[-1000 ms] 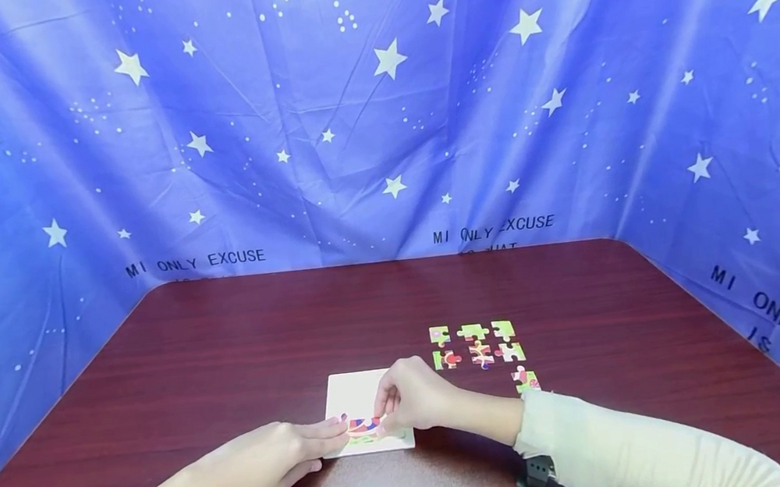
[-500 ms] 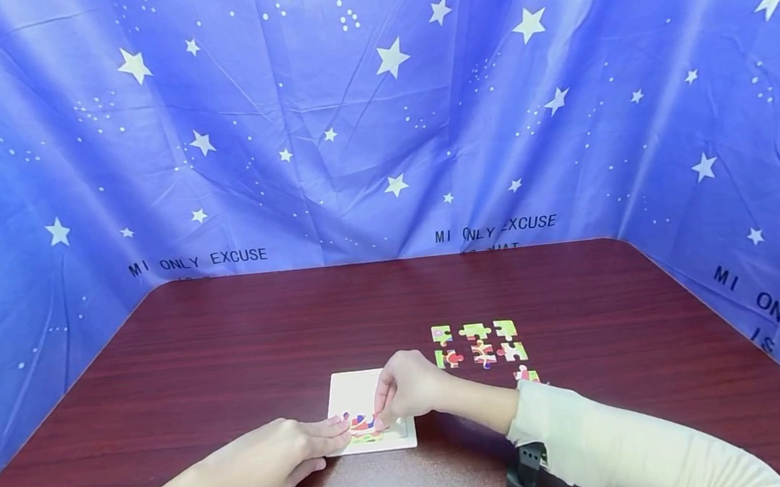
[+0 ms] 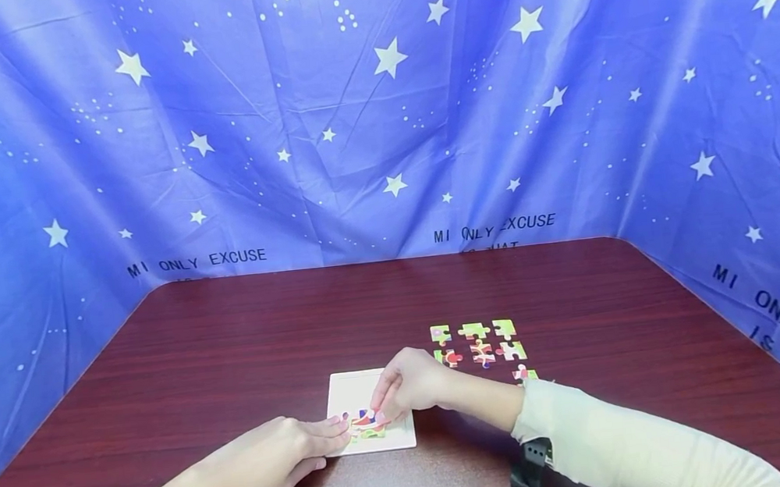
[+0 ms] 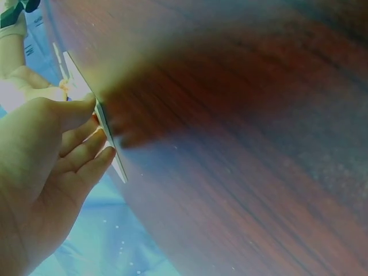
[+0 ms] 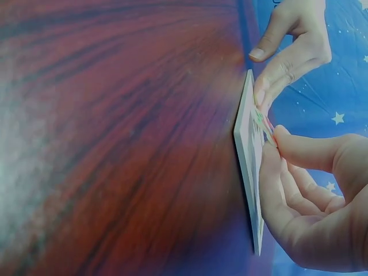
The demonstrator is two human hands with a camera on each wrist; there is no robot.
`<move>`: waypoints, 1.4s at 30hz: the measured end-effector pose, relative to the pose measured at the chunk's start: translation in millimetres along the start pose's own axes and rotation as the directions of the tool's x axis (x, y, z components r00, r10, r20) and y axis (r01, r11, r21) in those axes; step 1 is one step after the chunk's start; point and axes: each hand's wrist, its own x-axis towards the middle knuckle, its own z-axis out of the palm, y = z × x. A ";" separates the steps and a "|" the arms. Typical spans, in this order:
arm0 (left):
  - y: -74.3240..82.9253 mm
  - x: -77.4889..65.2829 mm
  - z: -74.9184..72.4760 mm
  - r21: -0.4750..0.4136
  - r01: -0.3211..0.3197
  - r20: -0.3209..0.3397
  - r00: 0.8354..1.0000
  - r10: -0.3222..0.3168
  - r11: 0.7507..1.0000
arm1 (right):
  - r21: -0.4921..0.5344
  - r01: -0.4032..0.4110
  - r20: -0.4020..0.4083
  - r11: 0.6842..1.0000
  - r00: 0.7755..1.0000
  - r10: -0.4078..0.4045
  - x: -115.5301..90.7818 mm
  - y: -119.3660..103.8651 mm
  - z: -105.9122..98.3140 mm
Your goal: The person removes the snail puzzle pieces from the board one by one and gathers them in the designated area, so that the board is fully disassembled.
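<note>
A white square puzzle tray (image 3: 351, 390) lies flat near the front of the table. My left hand (image 3: 285, 451) reaches in from the left, its extended fingertips resting on the tray's left side and on a colourful jigsaw piece there. Over the tray, my right hand (image 3: 413, 382) pinches another jigsaw piece (image 3: 368, 421), red, white and green, between thumb and index finger. The right wrist view shows this held jigsaw piece (image 5: 265, 127) tilted, with one edge raised from the tray (image 5: 244, 135). My left fingers hide part of the piece beneath them.
Several loose jigsaw pieces (image 3: 474, 331) lie in rows on the dark red wooden table (image 3: 284, 316), behind and right of the tray. One of them (image 3: 524, 372) is partly covered by my right sleeve (image 3: 590, 420). A blue star-patterned curtain (image 3: 380, 142) surrounds the table.
The jigsaw piece in my right hand has tilted and shifted slightly over the tray, with the fingers still pinching it. My left hand and the loose pieces have stayed in place.
</note>
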 end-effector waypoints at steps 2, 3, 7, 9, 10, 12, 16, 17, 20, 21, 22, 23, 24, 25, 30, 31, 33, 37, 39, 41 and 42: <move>-0.7 -0.1 -0.2 0.002 -0.004 0.001 1.000 0.004 1.000 | 0.026 -0.006 0.017 1.000 1.000 0.005 -0.2 1.7 -2.2; -1.0 -0.3 -0.2 0.000 -0.004 0.003 1.000 0.004 1.000 | 0.033 -0.008 0.026 0.999 1.000 0.008 -0.3 2.7 -3.4; -0.9 -1.2 0.8 -0.008 0.007 -0.004 1.000 -0.007 1.000 | 0.062 -0.013 0.058 0.998 0.998 0.009 -0.8 7.0 -7.6; -0.5 -1.9 1.5 -0.007 0.014 -0.013 1.000 -0.014 1.000 | 0.081 -0.017 0.074 0.997 0.997 0.011 -1.0 8.5 -9.4; -0.5 -2.2 1.8 -0.005 0.016 -0.020 1.000 -0.016 1.000 | 0.092 -0.020 0.081 0.996 0.997 0.012 -1.1 9.4 -10.3; -0.5 -2.7 2.3 -0.003 0.018 -0.027 0.999 -0.018 1.000 | 0.109 -0.026 0.092 0.994 0.996 0.016 -1.5 10.6 -12.3; -1.2 -3.8 2.9 -0.004 0.029 -0.023 0.999 -0.029 1.000 | 0.116 -0.031 0.093 0.993 0.995 0.021 -3.9 11.9 -17.8; -0.9 -4.4 3.2 -0.001 0.032 -0.022 0.999 -0.032 0.999 | 0.114 -0.031 0.093 0.993 0.995 0.020 -4.8 12.3 -19.5; -0.6 -7.2 5.1 0.018 0.033 -0.025 0.999 -0.032 0.999 | 0.118 -0.025 0.099 0.993 0.995 0.014 -8.0 14.1 -24.9; -0.5 -8.6 5.8 0.030 0.029 -0.026 0.999 -0.028 0.999 | 0.123 -0.026 0.102 0.992 0.995 0.013 -9.0 15.1 -26.7; -0.1 -9.8 6.8 0.044 0.024 -0.028 0.999 -0.023 0.999 | 0.126 -0.026 0.105 0.992 0.994 0.013 -10.0 16.3 -28.7; 0.2 -11.1 7.7 0.058 0.021 -0.029 0.999 -0.019 0.998 | 0.132 -0.025 0.107 0.991 0.994 0.011 -11.0 17.3 -30.8; 0.5 -12.3 8.7 0.066 0.017 -0.029 0.999 -0.015 0.998 | 0.142 -0.024 0.109 0.990 0.994 0.009 -11.9 18.4 -33.0; 1.0 -13.6 9.4 0.077 0.015 -0.028 1.000 -0.013 0.997 | 0.147 -0.023 0.109 0.989 0.994 0.007 -12.6 19.7 -35.4; 3.0 -19.0 11.2 0.111 0.016 -0.027 1.000 -0.013 0.994 | 0.167 -0.020 0.090 0.986 0.996 0.005 -16.6 24.6 -51.0; 2.9 -19.8 11.0 0.121 0.013 -0.025 1.000 -0.011 0.993 | 0.167 -0.019 0.087 0.986 0.996 0.005 -17.7 25.6 -54.8; 2.4 -21.4 10.7 0.137 0.011 -0.011 1.000 -0.010 0.990 | 0.164 -0.018 0.075 0.986 0.997 0.006 -20.6 27.4 -62.5; 0.1 -23.0 10.8 0.162 0.006 0.013 1.000 -0.008 0.987 | 0.167 -0.015 0.052 0.986 0.999 0.006 -27.3 34.5 -77.7; -1.0 -23.3 10.9 0.171 0.003 0.011 1.000 -0.005 0.985 | 0.169 -0.015 0.038 0.986 0.999 0.008 -30.7 39.3 -85.5; -2.0 -22.7 11.0 0.175 -0.008 0.005 1.000 0.007 0.984 | 0.171 -0.016 0.027 0.985 1.000 0.012 -34.1 44.9 -93.6; -2.5 -22.2 10.8 0.174 -0.010 0.003 1.000 0.010 0.985 | 0.168 -0.020 0.021 0.986 1.000 0.017 -36.1 47.3 -97.9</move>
